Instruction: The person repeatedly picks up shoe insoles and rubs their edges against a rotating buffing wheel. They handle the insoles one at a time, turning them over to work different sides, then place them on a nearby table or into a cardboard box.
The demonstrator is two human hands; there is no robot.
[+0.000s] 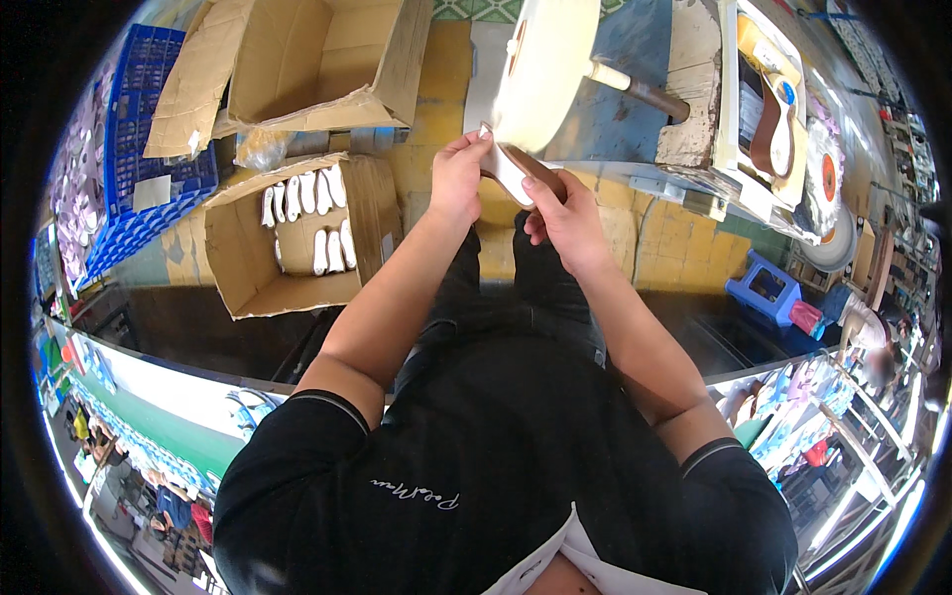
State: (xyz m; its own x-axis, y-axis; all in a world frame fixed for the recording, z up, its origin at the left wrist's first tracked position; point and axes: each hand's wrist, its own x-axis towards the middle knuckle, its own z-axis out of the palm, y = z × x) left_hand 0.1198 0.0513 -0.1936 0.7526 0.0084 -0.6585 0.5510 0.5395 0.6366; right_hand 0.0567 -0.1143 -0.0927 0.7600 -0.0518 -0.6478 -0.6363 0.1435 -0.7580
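Workshop floor (446, 89), hands (511, 188) gripping sole piece (511, 171) against wheel (543, 69)

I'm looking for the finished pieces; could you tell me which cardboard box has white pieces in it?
The lower box, nearest the left hand, holds rows of white pieces; the upper box looks empty.
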